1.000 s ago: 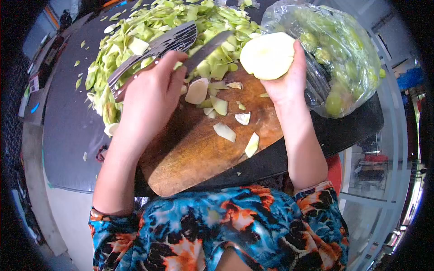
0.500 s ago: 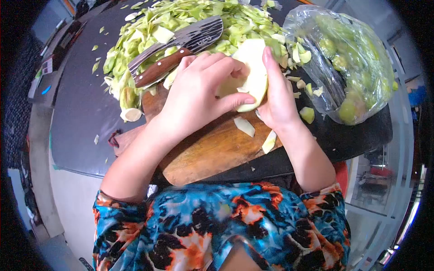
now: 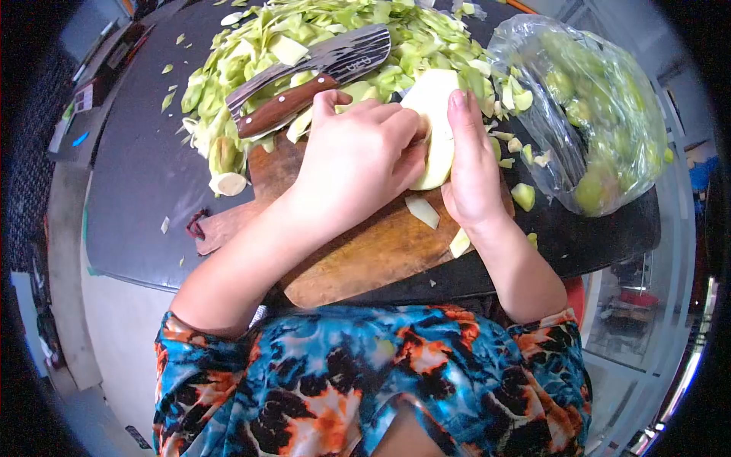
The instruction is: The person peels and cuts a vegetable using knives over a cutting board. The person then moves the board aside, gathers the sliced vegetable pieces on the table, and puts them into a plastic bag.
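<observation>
My right hand (image 3: 476, 167) cradles a peeled, pale green fruit piece (image 3: 435, 126) from its right side, thumb along the edge. My left hand (image 3: 362, 148) is closed, its curled fingertips against the left side of that fruit; what they pinch, if anything, is hidden. Both hands are above a wooden cutting board (image 3: 358, 263). Beyond my left hand, a brown riveted knife handle (image 3: 285, 107) and a dark, streaked blade (image 3: 358, 57) rest on a heap of pale green slices (image 3: 251, 65).
A clear plastic bag (image 3: 586, 114) of green fruit lies at the right of the black table (image 3: 129, 213). Small scraps lie beside it, including a green piece (image 3: 523, 196). A pale offcut (image 3: 422, 212) sits on the board, and a red cord (image 3: 196, 224) hangs from its handle.
My left thumb, earlier visible against the fruit's face, is now tucked out of sight, and the left fingers are more curled. The fruit has turned slightly in my right hand.
</observation>
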`<state>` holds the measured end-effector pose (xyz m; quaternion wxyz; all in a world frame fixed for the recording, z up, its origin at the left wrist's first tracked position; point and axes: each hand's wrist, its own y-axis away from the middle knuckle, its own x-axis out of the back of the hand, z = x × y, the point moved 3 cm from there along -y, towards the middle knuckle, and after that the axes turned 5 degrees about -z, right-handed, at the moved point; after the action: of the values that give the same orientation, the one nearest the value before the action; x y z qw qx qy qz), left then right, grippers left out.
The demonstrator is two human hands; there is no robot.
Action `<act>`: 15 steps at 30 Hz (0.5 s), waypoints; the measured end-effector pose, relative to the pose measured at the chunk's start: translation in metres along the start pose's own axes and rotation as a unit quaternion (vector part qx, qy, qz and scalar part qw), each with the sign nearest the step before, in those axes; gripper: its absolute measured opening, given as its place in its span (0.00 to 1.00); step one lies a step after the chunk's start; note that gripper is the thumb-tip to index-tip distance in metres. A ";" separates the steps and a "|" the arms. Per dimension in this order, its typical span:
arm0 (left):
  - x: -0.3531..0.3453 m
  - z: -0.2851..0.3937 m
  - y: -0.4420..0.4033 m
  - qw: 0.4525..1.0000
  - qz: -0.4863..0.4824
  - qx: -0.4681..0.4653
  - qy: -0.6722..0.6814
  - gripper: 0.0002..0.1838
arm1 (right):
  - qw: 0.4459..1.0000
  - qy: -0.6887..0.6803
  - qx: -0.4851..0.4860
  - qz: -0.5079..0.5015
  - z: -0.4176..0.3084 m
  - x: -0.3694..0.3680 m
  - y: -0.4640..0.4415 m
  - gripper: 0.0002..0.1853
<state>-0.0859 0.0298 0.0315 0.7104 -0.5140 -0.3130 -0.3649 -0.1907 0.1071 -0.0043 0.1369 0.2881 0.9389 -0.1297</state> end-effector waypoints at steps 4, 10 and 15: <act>0.000 -0.004 0.000 0.999 -0.016 -0.004 0.031 0.06 | 1.000 -0.025 -0.013 -0.009 0.003 0.003 -0.004 0.20; 0.000 -0.038 -0.004 0.937 0.032 0.136 0.320 0.10 | 0.982 -0.157 -0.097 -0.034 -0.005 0.015 -0.011 0.23; 0.009 -0.063 -0.007 0.956 -0.035 0.230 0.177 0.14 | 0.972 -0.210 -0.101 -0.039 -0.008 0.028 -0.018 0.26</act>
<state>-0.0824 -0.0338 0.0243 0.8402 -0.2526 -0.2751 -0.3933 -0.2246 0.1092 -0.0027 0.3539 0.2026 0.9079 -0.0972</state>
